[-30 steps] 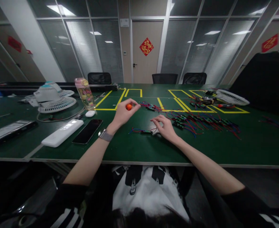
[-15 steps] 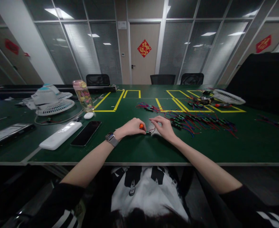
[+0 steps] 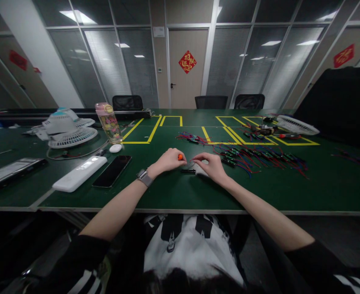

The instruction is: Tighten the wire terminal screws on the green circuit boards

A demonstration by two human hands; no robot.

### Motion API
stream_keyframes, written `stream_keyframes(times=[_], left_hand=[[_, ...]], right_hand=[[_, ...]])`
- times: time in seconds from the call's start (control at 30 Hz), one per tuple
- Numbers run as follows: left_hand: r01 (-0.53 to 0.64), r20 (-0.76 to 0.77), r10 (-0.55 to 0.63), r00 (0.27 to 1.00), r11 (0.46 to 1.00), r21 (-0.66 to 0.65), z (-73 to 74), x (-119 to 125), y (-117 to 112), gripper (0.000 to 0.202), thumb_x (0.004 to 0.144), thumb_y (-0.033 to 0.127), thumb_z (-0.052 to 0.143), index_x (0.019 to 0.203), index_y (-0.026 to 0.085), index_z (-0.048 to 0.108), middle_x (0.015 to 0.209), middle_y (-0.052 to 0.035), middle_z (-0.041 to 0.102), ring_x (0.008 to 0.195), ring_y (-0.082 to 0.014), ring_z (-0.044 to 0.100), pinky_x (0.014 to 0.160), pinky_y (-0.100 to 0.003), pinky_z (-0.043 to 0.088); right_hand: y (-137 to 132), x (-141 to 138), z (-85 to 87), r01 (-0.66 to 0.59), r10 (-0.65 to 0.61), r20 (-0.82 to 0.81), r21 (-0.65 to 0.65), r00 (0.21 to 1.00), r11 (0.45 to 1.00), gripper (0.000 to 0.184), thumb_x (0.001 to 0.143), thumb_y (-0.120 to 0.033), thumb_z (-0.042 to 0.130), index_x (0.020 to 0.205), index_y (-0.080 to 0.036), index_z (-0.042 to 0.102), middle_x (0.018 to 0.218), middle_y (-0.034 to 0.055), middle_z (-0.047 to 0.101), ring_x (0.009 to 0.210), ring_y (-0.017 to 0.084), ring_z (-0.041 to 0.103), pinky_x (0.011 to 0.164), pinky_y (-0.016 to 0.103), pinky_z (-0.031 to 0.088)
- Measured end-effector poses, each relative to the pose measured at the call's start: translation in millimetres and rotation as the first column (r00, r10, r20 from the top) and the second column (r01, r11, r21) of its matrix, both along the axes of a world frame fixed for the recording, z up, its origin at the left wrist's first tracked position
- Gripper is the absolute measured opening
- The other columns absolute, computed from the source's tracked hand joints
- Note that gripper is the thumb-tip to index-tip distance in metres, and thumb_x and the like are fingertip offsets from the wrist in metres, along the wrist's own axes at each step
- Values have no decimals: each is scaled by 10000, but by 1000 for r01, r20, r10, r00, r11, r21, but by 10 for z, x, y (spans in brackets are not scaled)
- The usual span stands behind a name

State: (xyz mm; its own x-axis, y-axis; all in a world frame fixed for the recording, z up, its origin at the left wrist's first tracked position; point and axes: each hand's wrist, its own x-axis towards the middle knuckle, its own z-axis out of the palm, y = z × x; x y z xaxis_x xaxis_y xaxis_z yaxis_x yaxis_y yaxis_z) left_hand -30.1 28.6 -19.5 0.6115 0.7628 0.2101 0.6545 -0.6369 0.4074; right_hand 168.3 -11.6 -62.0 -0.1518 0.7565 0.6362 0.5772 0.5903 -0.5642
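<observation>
Small PCB (image 3: 188, 171) flat on green tabletop (image 3: 167, 194), just nr side of both hands. L hand (image 3: 169, 159) closed round orange item (image 3: 180, 157), mostly hidden. R hand (image 3: 211, 166): thumb & fingers drawn tog.; can't tell from here if gripping anything. Beyond it, to R, wired PCBs (image 3: 229, 160) in a heap. Far end: door (image 3: 186, 90) w/ red sign (image 3: 187, 62).
</observation>
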Motion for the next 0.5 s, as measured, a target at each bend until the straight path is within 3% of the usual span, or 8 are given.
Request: stream_keyframes(times=[0.2, 0.5], left_hand=[[-29, -65, 30, 997, 999, 12, -41, 3, 32, 185, 755, 318, 636, 822, 191, 754, 861, -61, 731, 799, -187, 649, 749, -260, 456], [-11, -78, 12, 997, 1000, 9, -64, 25, 33, 185, 760, 312, 633, 835, 197, 756, 865, -59, 733, 788, -184, 649, 746, -251, 460]], right_hand=[[38, -77, -45, -90, 89, 222, -10, 971, 996, 71, 789, -138, 660, 786, -178, 720, 762, 45, 675, 701, 158, 609, 667, 269, 460], [101, -116, -94, -101, 119, 290, -76, 950, 992, 105, 805, -122, 645, 800, -180, 732, 750, 38, 661, 693, 151, 582, 663, 263, 430]])
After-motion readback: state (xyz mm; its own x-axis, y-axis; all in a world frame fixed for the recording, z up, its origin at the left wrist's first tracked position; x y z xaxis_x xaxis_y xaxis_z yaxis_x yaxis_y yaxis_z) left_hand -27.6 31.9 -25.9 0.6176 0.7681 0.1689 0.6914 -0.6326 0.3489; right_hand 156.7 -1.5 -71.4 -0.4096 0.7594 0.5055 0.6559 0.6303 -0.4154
